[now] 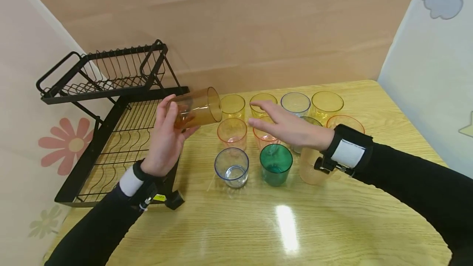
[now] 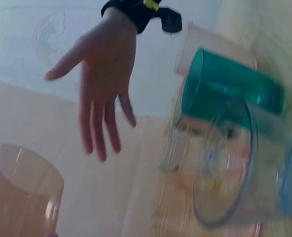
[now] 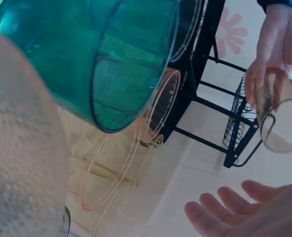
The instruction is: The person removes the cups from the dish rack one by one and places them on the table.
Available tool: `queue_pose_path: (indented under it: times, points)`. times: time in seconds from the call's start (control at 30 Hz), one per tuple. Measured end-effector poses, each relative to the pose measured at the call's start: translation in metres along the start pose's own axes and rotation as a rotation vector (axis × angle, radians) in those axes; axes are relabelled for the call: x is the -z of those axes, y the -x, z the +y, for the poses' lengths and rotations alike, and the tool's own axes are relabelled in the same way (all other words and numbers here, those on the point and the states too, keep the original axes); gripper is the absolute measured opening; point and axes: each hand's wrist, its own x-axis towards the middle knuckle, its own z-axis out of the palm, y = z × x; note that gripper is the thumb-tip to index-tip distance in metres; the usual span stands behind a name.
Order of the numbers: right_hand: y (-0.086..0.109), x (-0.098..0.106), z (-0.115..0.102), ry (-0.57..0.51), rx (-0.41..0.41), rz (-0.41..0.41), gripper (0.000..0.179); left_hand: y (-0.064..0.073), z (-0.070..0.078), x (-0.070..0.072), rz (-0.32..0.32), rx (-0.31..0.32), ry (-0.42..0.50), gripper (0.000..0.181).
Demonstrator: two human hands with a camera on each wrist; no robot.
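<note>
My left hand point(image 1: 164, 145) grips an amber-brown glass tumbler point(image 1: 196, 108) round its base end. The tumbler lies on its side in the air, its mouth toward the right. Over the rows of glasses, my right hand point(image 1: 292, 128) is held out with its fingers extended and nothing in it. Beneath and near it stand a green glass point(image 1: 276, 167), a pink-rimmed glass point(image 1: 264, 138) and a frosted peach glass point(image 1: 310, 169), partly hidden by the wrist. In the right wrist view, the left hand point(image 3: 279, 47) holds the tumbler point(image 3: 284, 116) beside the rack.
A black two-tier dish rack point(image 1: 122, 93) stands at the left on the wooden table point(image 1: 229, 229). Several upright glasses stand in rows, among them a blue-rimmed clear glass point(image 1: 232, 167) in front and a yellow glass point(image 1: 327, 104) at the back. A wall point(image 1: 258, 32) closes the back.
</note>
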Motion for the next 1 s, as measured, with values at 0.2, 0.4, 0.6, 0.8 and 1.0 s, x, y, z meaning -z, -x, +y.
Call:
queue_pose_path:
  times: [0.2, 0.4, 0.6, 0.8, 1.0]
  points:
    - [0.007, 0.004, 0.004, -0.146, -0.061, 0.015, 0.074, -0.003, -0.013, -0.045, 0.032, 0.053, 0.118, 0.024]
    - [0.005, 0.001, -0.001, -0.333, -0.077, 0.093, 0.083, -0.003, -0.028, -0.08, 0.068, 0.042, 0.188, 0.028]
    - [0.0, -0.013, -0.007, -0.618, -0.107, 0.24, 0.113, -0.002, -0.039, -0.101, 0.108, 0.007, 0.209, 0.032]
    - [-0.004, -0.018, -0.012, -0.79, -0.165, 0.369, 0.08, 0.0, -0.048, -0.115, 0.069, -0.016, 0.154, 0.04]
    - [-0.004, -0.018, -0.012, -0.914, -0.284, 0.533, 0.072, 0.005, -0.058, -0.131, 0.039, -0.047, 0.125, 0.043]
